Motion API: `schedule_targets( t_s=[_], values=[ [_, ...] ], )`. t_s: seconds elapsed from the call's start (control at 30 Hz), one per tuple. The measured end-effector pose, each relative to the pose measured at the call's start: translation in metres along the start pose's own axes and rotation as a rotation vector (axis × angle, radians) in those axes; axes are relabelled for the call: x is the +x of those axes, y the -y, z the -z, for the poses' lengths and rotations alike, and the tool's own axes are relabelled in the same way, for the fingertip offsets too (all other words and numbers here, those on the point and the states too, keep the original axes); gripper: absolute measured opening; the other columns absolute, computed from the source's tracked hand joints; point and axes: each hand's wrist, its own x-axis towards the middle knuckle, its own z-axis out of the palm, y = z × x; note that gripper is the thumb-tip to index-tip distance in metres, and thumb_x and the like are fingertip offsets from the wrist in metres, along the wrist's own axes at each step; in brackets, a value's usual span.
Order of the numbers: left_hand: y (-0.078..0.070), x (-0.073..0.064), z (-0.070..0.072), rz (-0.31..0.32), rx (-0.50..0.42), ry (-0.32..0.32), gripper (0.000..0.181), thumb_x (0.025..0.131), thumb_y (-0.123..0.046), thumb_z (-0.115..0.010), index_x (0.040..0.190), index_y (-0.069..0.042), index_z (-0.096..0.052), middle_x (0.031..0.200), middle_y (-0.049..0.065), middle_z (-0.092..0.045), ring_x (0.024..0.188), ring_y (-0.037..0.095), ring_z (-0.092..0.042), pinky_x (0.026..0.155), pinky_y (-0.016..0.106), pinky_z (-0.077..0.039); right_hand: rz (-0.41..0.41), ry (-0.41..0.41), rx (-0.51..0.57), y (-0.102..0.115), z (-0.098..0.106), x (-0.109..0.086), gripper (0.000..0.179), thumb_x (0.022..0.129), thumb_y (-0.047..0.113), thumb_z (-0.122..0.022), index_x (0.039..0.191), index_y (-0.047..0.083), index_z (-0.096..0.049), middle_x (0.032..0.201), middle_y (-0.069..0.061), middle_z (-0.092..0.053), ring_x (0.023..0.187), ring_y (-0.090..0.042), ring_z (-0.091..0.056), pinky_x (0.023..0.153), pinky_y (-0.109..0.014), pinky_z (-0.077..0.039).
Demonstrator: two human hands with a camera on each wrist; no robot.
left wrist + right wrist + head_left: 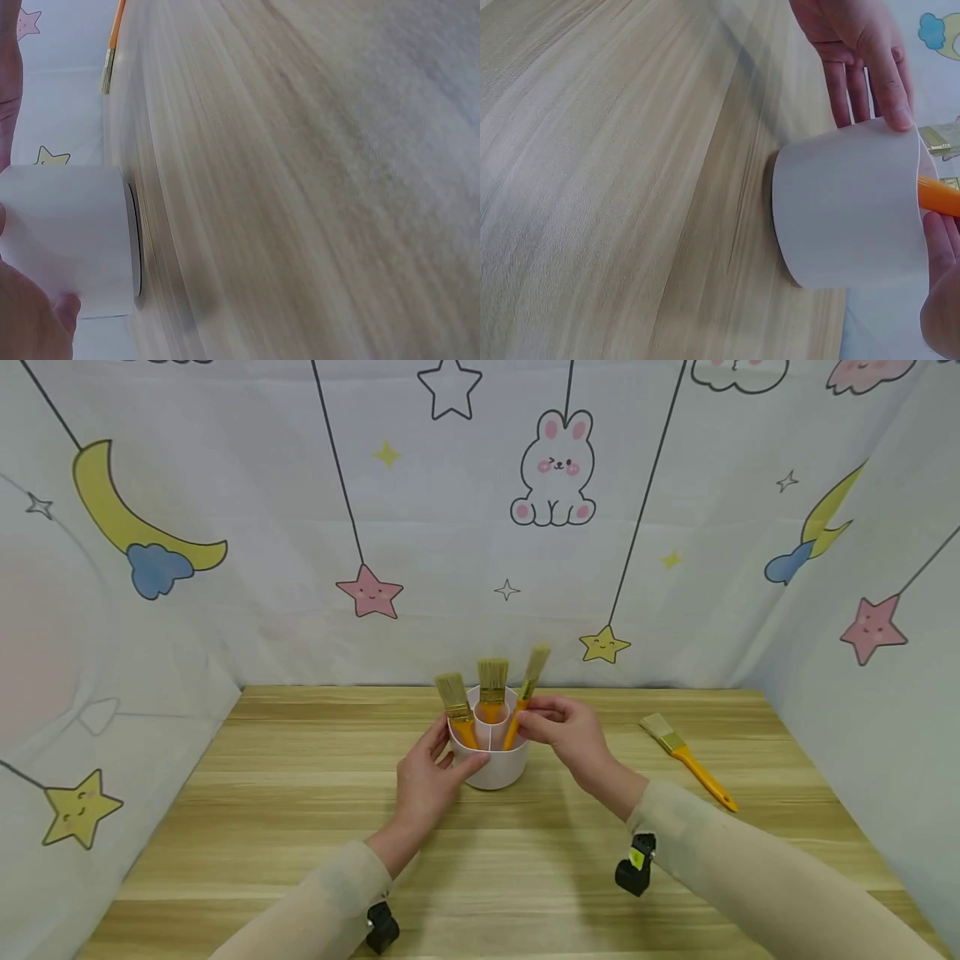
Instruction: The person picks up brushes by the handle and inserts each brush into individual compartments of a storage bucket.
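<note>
A white round divided holder (495, 770) stands upright on the table, with a smaller round cup in its middle. My left hand (426, 777) grips its left side, thumb over the front rim. My right hand (573, 739) pinches a paintbrush (528, 687) by its orange handle, which leans in the right compartment, bristles up. Another paintbrush (455, 697) leans left in the left compartment. A third paintbrush (492, 681) stands in the middle or rear part; its lower end is hidden. In the right wrist view, the orange handle (939, 196) enters the holder (847, 210).
One more paintbrush (688, 762) lies flat on the wooden table (300, 810), to the right beyond my right wrist. A white cloth (285, 635) printed with stars, moons and a rabbit hangs behind the table and along both sides.
</note>
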Motion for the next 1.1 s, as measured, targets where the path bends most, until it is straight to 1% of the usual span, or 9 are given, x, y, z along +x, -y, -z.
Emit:
schedule_targets(
  t_s=[0.17, 0.23, 0.4, 0.57, 0.67, 0.73, 0.93, 1.1],
  values=[
    [-0.001, 0.000, -0.001, -0.008, 0.007, -0.004, 0.089, 0.086, -0.016, -0.093, 0.161, -0.005, -0.047, 0.163, 0.017, -0.049, 0.148, 0.035, -0.050, 0.114, 0.051, -0.049, -0.026, 0.024, -0.028, 0.004, -0.002, 0.002, 0.033, 0.100, 0.005, -0.075, 0.129, -0.010, -0.069, 0.115, -0.019, -0.075, 0.095, -0.020, -0.079, 0.091, -0.038, -0.065],
    [-0.002, 0.000, -0.001, -0.003, 0.006, -0.005, 0.089, 0.086, -0.016, -0.093, 0.162, -0.006, -0.047, 0.163, 0.015, -0.049, 0.148, 0.033, -0.050, 0.114, 0.050, -0.049, -0.036, 0.028, -0.036, 0.006, -0.003, 0.003, 0.031, 0.100, 0.005, -0.076, 0.126, -0.009, -0.070, 0.115, -0.020, -0.076, 0.095, -0.021, -0.079, 0.090, -0.037, -0.065],
    [-0.004, 0.000, -0.001, -0.002, 0.009, -0.008, 0.088, 0.086, -0.017, -0.093, 0.161, -0.006, -0.047, 0.163, 0.017, -0.049, 0.149, 0.034, -0.050, 0.114, 0.050, -0.049, -0.049, 0.037, -0.062, 0.008, -0.004, 0.006, 0.031, 0.100, 0.005, -0.075, 0.125, -0.012, -0.069, 0.114, -0.021, -0.077, 0.095, -0.021, -0.079, 0.090, -0.037, -0.065],
    [-0.003, 0.000, -0.002, -0.006, 0.008, -0.013, 0.087, 0.087, -0.017, -0.092, 0.161, -0.005, -0.048, 0.162, 0.018, -0.049, 0.148, 0.036, -0.050, 0.114, 0.052, -0.049, -0.072, 0.044, -0.099, 0.013, -0.004, 0.005, 0.030, 0.101, 0.006, -0.075, 0.123, -0.013, -0.068, 0.112, -0.023, -0.077, 0.094, -0.025, -0.080, 0.091, -0.041, -0.065],
    [-0.002, 0.000, -0.002, -0.007, 0.008, -0.017, 0.088, 0.086, -0.016, -0.093, 0.161, -0.004, -0.048, 0.162, 0.019, -0.049, 0.148, 0.036, -0.050, 0.113, 0.052, -0.050, -0.090, 0.049, -0.111, 0.016, -0.005, 0.005, 0.028, 0.101, 0.006, -0.074, 0.121, -0.013, -0.069, 0.115, -0.024, -0.075, 0.096, -0.028, -0.080, 0.093, -0.046, -0.064],
    [-0.002, 0.000, -0.002, -0.005, 0.011, -0.021, 0.088, 0.086, -0.016, -0.093, 0.160, -0.003, -0.047, 0.162, 0.019, -0.049, 0.148, 0.036, -0.051, 0.113, 0.051, -0.050, -0.104, 0.050, -0.118, 0.017, -0.005, 0.005, 0.026, 0.101, 0.006, -0.074, 0.119, -0.013, -0.069, 0.117, -0.025, -0.074, 0.097, -0.028, -0.080, 0.093, -0.047, -0.063],
    [-0.002, 0.001, -0.003, 0.009, 0.025, -0.023, 0.090, 0.086, -0.019, -0.093, 0.162, -0.006, -0.046, 0.163, 0.016, -0.049, 0.148, 0.033, -0.051, 0.113, 0.049, -0.050, -0.137, 0.063, -0.107, 0.019, -0.003, 0.010, 0.025, 0.103, 0.005, -0.071, 0.118, -0.015, -0.068, 0.119, -0.029, -0.074, 0.097, -0.031, -0.080, 0.092, -0.046, -0.063],
    [0.000, 0.002, -0.003, 0.002, 0.036, -0.012, 0.089, 0.087, -0.019, -0.093, 0.162, -0.006, -0.046, 0.163, 0.016, -0.049, 0.148, 0.034, -0.050, 0.113, 0.050, -0.050, -0.165, 0.094, -0.084, 0.021, 0.001, 0.010, 0.027, 0.106, 0.009, -0.068, 0.119, -0.015, -0.068, 0.116, -0.028, -0.076, 0.097, -0.029, -0.081, 0.095, -0.050, -0.061]
  ],
)
